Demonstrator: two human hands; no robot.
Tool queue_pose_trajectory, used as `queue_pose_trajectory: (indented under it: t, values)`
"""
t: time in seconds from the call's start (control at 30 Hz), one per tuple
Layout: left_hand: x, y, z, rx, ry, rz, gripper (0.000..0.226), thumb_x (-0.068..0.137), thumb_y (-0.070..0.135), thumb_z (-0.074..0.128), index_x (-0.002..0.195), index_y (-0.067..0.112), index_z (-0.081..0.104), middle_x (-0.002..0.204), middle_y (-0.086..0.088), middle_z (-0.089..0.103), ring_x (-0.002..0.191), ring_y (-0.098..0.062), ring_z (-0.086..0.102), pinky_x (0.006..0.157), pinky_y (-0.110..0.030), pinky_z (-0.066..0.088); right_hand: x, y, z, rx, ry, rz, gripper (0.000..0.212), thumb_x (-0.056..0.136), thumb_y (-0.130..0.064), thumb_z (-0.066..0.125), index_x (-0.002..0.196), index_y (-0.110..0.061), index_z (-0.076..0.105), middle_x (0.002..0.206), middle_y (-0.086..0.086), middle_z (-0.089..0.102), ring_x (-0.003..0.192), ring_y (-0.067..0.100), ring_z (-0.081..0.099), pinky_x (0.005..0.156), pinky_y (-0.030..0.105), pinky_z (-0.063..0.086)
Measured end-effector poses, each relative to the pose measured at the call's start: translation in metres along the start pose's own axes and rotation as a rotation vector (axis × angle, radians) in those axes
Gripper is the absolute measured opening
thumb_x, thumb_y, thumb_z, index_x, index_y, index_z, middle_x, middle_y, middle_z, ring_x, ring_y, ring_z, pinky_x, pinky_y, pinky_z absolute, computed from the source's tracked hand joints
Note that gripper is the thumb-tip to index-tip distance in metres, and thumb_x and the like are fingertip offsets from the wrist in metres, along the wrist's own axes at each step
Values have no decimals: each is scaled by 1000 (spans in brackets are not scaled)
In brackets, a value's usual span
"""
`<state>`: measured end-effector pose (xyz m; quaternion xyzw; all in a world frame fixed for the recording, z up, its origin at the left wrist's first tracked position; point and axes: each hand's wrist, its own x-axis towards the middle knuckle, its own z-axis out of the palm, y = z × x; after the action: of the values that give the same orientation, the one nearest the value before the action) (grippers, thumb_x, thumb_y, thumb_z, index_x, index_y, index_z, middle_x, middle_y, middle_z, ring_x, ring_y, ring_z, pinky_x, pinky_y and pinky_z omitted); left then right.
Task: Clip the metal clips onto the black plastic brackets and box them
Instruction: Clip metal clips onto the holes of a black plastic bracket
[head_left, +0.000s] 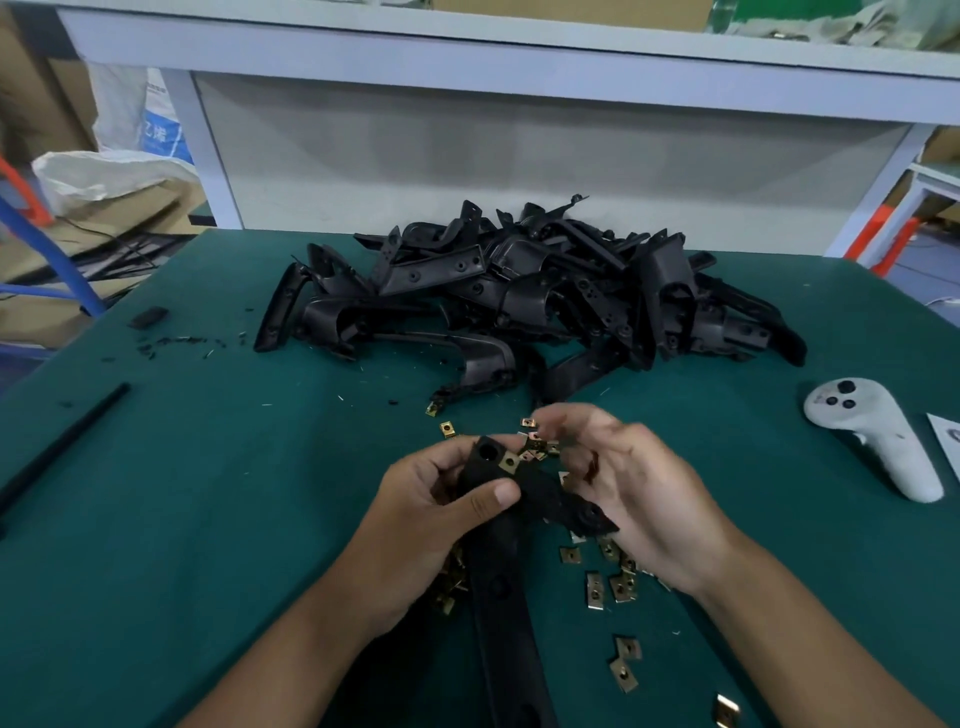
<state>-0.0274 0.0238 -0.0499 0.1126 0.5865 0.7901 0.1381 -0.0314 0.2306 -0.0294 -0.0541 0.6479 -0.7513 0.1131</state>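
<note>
Bracket, lower end cut off below

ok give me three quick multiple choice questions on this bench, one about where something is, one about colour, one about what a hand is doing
1. Where does the grey controller lie?
A. on the table's right side
B. on top of the bracket pile
C. on the table's left edge

2. What colour is the table cover?
A. red
B. dark green
C. white

3. What is the left hand doing?
A. lying flat on the table
B. gripping a black bracket that bears a metal clip
C. holding the controller

Answers:
1 A, it sits right of the bracket pile, apart from it.
2 B, the cloth is teal green all over.
3 B, thumb and fingers curl round the bracket near its clipped end.
</note>
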Motion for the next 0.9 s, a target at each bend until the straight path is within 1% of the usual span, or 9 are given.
queue_pose_trajectory:
  t: [0.1,0.2,0.3,0.37,0.53,0.6,0.73,0.8,0.9]
  values:
    - [1,3,-2,-119,30,-20,33,76,29,85,106,20,74,100,-6,72,89,-21,69,74,-29,58,4,1,-2,251,55,73,45,82,20,28,107,-3,59,106,12,67,98,24,53,94,40,44]
    - [0,4,0,-233,8,-51,30,82,27,80,108,18,68,103,-12,70,90,-24,69,76,-30,58,6,6,-6,345,26,122,49,89,30,28,117,1,56,106,15,68,115,29,61,102,37,54]
    - [0,6,0,-308,-6,-65,26,86,24,75,109,18,65,112,-23,69,98,-35,71,81,-35,59,7,4,-7,400,14,146,42,95,22,37,128,1,53,127,20,68,114,29,67,96,35,58]
    - [-1,5,1,-329,-11,-75,23,86,23,74,107,19,66,111,-24,69,95,-36,71,80,-35,60,8,6,-9,414,13,153,43,96,19,41,133,0,51,130,21,67,117,29,68,93,33,59]
    - [1,3,1,-233,-10,-71,34,72,18,89,100,21,70,95,-14,70,85,-23,69,70,-27,57,11,8,-14,373,21,165,52,88,-1,63,137,-2,48,126,20,69,115,27,69,89,30,60]
    - [2,0,-1,-165,32,-50,41,58,14,91,93,25,73,92,-6,70,84,-19,67,71,-26,57,11,9,-16,326,12,164,54,87,-6,65,138,-5,49,127,17,70,108,22,72,96,33,58]
    - [0,0,-1,-111,35,-21,38,56,16,92,88,26,74,89,-2,70,80,-15,67,69,-24,56,10,6,-17,238,-19,144,55,86,-11,68,139,-14,50,130,8,70,93,9,69,94,34,48]
    - [0,2,0,-59,31,-17,37,57,19,91,88,27,73,87,2,69,77,-12,66,67,-23,55,10,6,-15,264,41,136,54,81,-13,69,132,-13,53,120,3,75,93,9,72,90,29,51]
    - [-2,4,0,-6,32,-31,39,57,24,92,90,29,72,87,4,69,79,-14,66,70,-25,55,10,6,-13,324,129,137,44,76,-15,72,117,-11,58,91,-2,77,82,8,74,68,18,55]
